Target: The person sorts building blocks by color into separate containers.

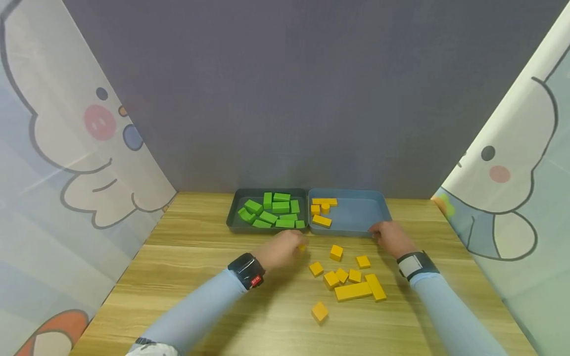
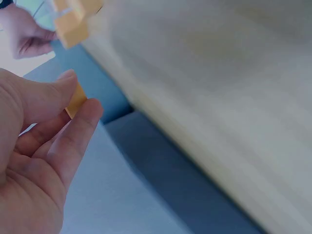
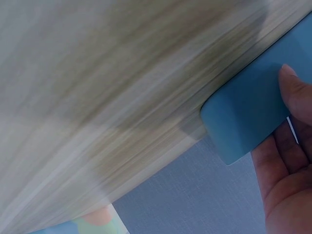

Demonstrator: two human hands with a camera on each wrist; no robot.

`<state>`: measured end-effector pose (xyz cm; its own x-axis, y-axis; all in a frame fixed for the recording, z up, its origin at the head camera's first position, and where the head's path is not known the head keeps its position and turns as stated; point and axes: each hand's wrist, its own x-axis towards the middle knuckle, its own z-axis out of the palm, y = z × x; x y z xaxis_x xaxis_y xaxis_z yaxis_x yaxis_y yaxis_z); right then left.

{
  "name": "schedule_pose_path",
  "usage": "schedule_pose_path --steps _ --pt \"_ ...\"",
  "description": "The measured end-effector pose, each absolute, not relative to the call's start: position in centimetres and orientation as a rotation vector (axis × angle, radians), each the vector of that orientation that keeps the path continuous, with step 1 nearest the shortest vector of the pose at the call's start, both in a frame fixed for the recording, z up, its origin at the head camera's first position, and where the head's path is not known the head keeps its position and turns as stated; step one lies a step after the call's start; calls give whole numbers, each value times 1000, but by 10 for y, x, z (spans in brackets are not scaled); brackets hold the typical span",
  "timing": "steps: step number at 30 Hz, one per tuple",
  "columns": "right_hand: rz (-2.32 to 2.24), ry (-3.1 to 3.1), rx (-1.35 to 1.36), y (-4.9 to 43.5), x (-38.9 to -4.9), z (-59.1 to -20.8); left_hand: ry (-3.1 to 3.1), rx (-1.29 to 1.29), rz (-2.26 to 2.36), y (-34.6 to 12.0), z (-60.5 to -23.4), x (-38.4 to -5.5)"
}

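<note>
My left hand (image 1: 279, 248) pinches a small yellow block (image 2: 76, 101) between thumb and fingertips, just above the table in front of the two trays. At the front right corner of the blue tray (image 1: 358, 215), my right hand (image 1: 394, 239) grips the rim; in the right wrist view the thumb (image 3: 295, 92) lies on the outer wall and the fingers curl behind it. Several yellow blocks (image 1: 322, 221) lie in this tray's left part. Loose yellow cubes (image 1: 336, 252) and longer yellow bars (image 1: 353, 291) are scattered on the table between my arms.
A dark tray (image 1: 230, 220) with several green blocks (image 1: 280, 207) stands left of the blue one, side by side with it. Behind both rises a grey panel (image 1: 285, 99). Cartoon-printed sheets (image 1: 62, 148) flank the wooden table (image 1: 178, 237) on either side.
</note>
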<state>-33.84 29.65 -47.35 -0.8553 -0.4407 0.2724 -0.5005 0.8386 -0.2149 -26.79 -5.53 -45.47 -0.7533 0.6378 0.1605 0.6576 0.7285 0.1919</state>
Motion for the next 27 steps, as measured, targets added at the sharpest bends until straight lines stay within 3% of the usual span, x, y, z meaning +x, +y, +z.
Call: schedule_pose_path --steps 11,27 --pt "410 -2797 728 297 -338 -472 -2840 -1008 -363 -33 -415 -310" --pt "419 -2809 702 297 -340 -476 -3025 -800 -559 8 -428 -358"
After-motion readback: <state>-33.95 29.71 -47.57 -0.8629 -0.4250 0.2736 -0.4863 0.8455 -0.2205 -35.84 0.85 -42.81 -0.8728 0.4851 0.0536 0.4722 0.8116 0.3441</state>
